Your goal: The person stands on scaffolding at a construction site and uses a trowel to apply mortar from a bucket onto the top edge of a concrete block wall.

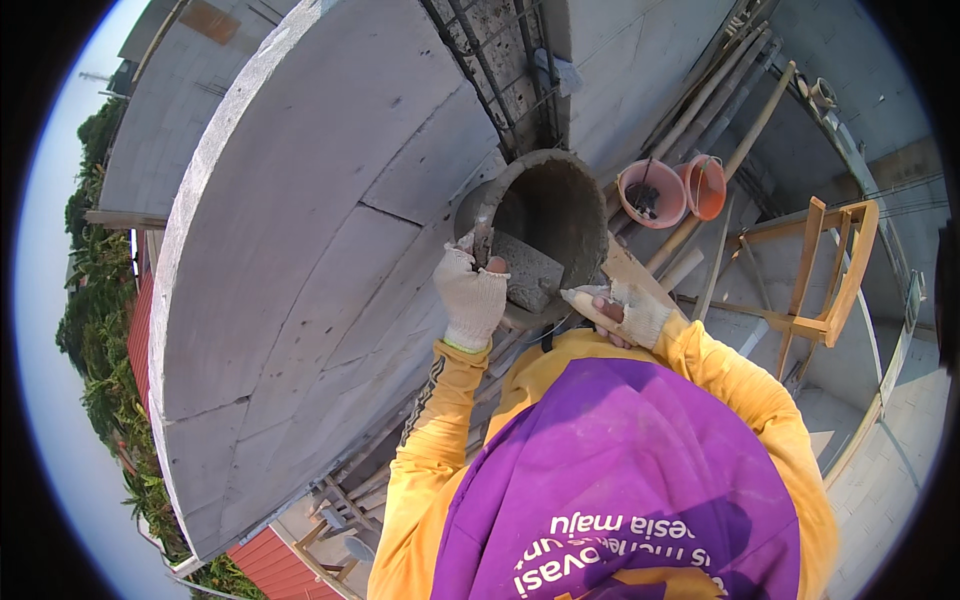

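Note:
A grey, mortar-caked bucket (pixel 560 190) sits in front of me at chest height, beside a block wall. My left hand (pixel 472 298), in a dirty white glove, grips the bucket's near rim. My right hand (pixel 632 315), also gloved, is closed on the pale handle of a trowel (pixel 527 272). The trowel's grey blade reaches left into the bucket's mouth, just right of my left thumb. My sleeves are yellow, and a purple vest covers my chest.
A curved grey block wall (pixel 300 250) fills the left. Rebar mesh (pixel 500 60) rises behind the bucket. Two orange buckets (pixel 652 192), long wooden poles (pixel 720 110) and a wooden frame (pixel 825 270) lie to the right. Red roofs and trees are far below.

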Tool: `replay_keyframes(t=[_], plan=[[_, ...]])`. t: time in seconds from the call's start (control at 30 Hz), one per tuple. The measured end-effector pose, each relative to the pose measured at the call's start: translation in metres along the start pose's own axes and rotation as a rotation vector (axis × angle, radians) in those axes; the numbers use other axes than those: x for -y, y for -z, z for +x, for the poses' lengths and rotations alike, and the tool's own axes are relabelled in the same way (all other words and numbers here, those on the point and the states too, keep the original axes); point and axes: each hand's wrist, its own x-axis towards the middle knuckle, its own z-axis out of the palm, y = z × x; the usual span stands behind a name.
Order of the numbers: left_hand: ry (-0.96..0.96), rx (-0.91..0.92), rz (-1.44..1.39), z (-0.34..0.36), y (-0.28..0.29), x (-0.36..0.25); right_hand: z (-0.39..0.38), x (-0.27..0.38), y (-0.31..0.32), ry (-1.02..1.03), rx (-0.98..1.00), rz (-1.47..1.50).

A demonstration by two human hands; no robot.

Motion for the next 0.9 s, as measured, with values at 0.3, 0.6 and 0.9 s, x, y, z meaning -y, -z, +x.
replay_keyframes(t=[0.3,0.6,0.9], plan=[[0.274,-0.113,0.29,-0.08,-0.017,0.094,-0.022,-0.036,0.04,-0.012,-0.116,0.216],[0.657,-0.454,0.307,-0.172,0.026,0.107,0.061,-0.015,0.142,-0.326,-0.447,0.051],[1.16,-0.9,0.369,-0.238,0.056,0.044,0.43,-0.02,0.253,-0.261,0.152,0.462]])
